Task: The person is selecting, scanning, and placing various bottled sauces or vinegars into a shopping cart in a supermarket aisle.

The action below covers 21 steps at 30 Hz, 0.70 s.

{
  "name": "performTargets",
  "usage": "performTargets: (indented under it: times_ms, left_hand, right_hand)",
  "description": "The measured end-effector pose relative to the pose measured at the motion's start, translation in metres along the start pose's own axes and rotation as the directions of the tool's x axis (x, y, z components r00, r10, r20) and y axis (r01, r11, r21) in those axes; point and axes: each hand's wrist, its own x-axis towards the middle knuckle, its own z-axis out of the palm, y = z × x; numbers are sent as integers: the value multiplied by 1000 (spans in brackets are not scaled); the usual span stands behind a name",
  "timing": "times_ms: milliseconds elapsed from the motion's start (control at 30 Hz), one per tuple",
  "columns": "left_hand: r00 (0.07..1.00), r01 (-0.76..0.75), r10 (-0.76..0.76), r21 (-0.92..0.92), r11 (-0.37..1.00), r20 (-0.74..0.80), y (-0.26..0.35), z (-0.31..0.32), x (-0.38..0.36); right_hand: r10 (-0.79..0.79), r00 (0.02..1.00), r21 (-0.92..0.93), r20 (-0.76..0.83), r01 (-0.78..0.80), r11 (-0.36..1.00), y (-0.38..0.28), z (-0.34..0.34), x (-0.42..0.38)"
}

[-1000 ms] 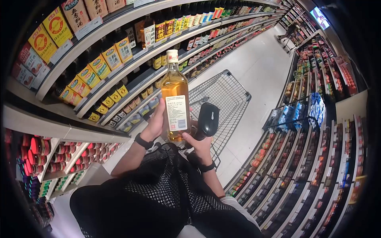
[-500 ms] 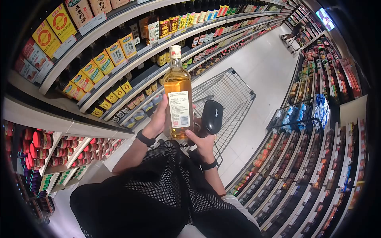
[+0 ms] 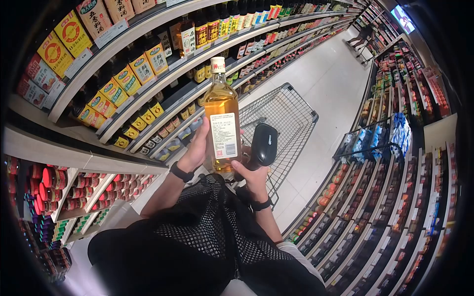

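A clear glass bottle of amber liquid stands nearly upright in front of me. Its white cap is on, and a white label with small print and a barcode faces me. My left hand is closed around the bottle's left side, the fingers mostly hidden behind it. On the lower right, my right hand grips the bottle, its thumb pressed near the base. Right beside that hand is a rounded black object; I cannot make out what it is or whether the hand touches it. Both wrists wear black bands.
A wire shopping cart stands just beyond my hands. Shelves of boxed and bottled seasonings curve along the left, with red-lidded jars lower down. Packed shelves and a rack with blue packages line the right. A person is far down the aisle.
The view has shifted very slightly. Both hands keep the bottle in nearly the same place. The distant person and the cart beside them have shifted a little in view.
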Motion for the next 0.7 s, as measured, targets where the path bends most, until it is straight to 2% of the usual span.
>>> performTargets:
  times_ms: [700]
  left_hand:
    - [1000,8,-8,-15,1000,-4,4,5,0]
  right_hand:
    - [0,1000,-14,-6,0,1000,4,-1,1]
